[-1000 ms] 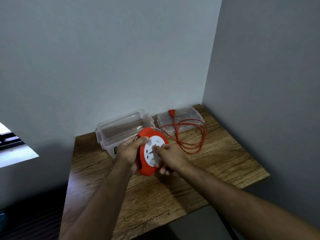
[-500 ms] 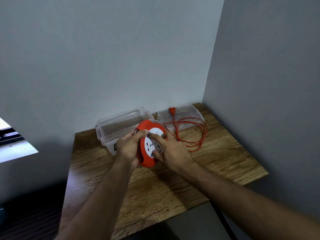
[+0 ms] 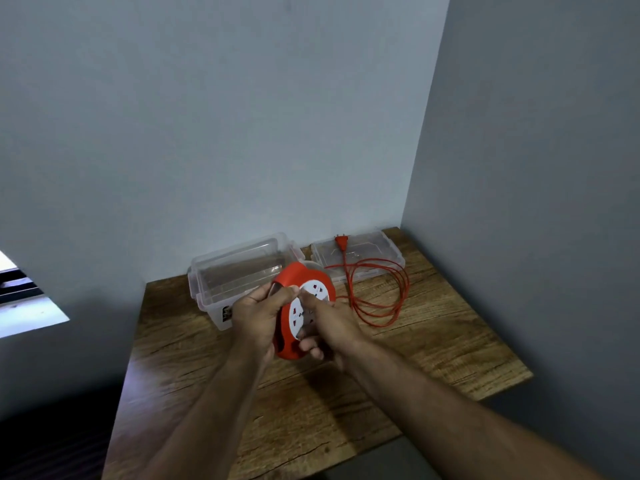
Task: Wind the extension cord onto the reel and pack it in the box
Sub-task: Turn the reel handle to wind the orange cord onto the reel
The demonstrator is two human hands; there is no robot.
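Observation:
A red cord reel [image 3: 294, 275] with a white socket face is held upright just above the wooden table [image 3: 433, 348]. My left hand [image 3: 258, 318] grips its left rim. My right hand [image 3: 329, 327] presses its fingers on the white face and lower edge. The orange cord [image 3: 384, 292] runs from the reel's right side and lies in loose loops on the table. Its plug [image 3: 341, 242] rests on the clear lid [image 3: 377, 252] at the back right. The clear plastic box [image 3: 235, 271] stands open behind the reel, at the back left.
Grey walls close the table at the back and on the right. The table's front edge runs diagonally from lower left to right, with dark floor beyond. A bright window sill [image 3: 24, 313] shows at the far left.
The reel has tilted more edge-on toward me. My right hand has shifted lower on the white face. The cord loops on the table look slightly shorter.

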